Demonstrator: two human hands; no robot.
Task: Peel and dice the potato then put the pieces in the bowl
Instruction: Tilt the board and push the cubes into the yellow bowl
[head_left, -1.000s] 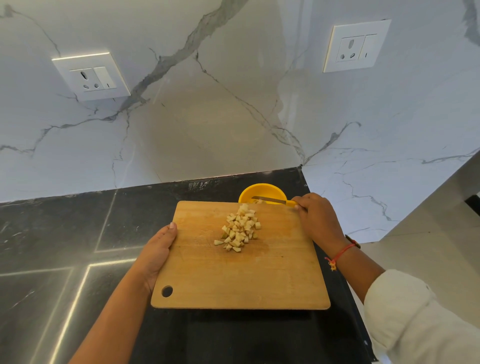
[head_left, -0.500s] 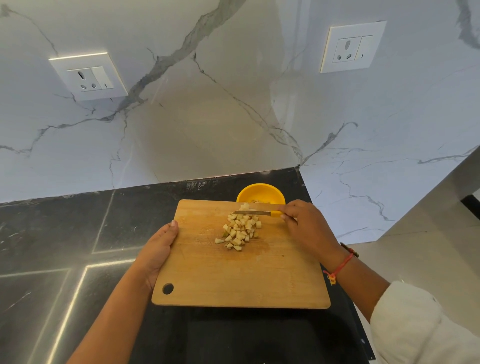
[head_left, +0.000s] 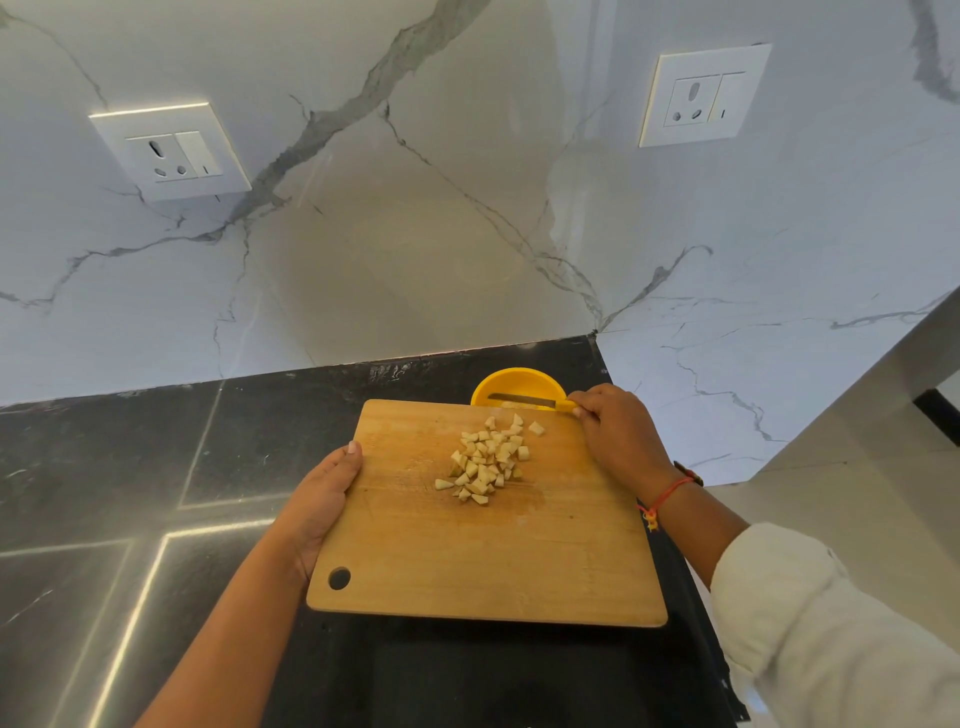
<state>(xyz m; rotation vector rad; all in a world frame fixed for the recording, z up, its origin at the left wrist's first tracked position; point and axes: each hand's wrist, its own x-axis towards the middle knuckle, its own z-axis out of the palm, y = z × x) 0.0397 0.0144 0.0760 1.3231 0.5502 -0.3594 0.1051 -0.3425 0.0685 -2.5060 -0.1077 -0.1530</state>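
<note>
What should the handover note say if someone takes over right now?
Left hand: grips the left edge of the board.
Right hand: holds the knife, with the blade across the bowl.
Things: the dice are piled on the board near its far edge. The yellow bowl sits just behind that edge, its near side hidden by the board.
Done: the potato is diced.
Left: move the dice into the bowl, probably by sweeping them over the far edge with the knife. I cannot tell how much is already in the bowl.
</note>
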